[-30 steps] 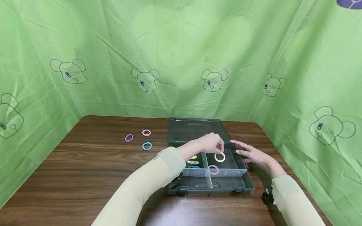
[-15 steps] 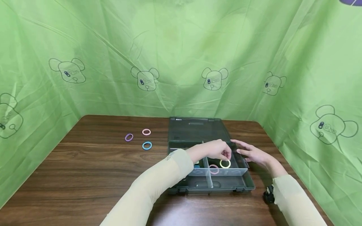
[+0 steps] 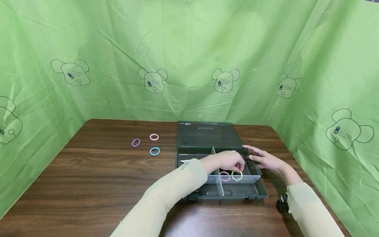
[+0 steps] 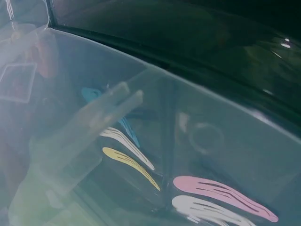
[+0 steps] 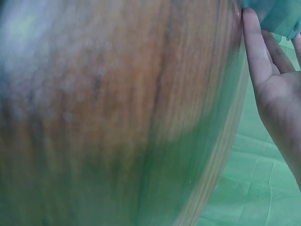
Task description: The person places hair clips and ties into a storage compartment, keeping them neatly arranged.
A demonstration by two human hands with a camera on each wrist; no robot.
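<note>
An open dark grey translucent divider box lies on the table, lid tipped back. Over its right rear compartment, my left hand pinches a pale yellow hair tie at its upper edge. Beside it inside the box is a pink hair tie. My right hand touches the box's right side with extended fingers. Snap hair clips show in the left wrist view: a blue clip, a yellow clip, a pink clip and white ones. My left sleeve hides most of the left compartment in the head view.
Loose on the table, left of the box, lie a purple hair tie, a pink hair tie and a blue hair tie. A clear divider crosses the box. Green cloth hangs around the table's back and sides.
My left hand has moved right and slightly toward me, lowering the yellow hair tie in the right compartment, near the divider. My right hand has stayed at the box's side.
</note>
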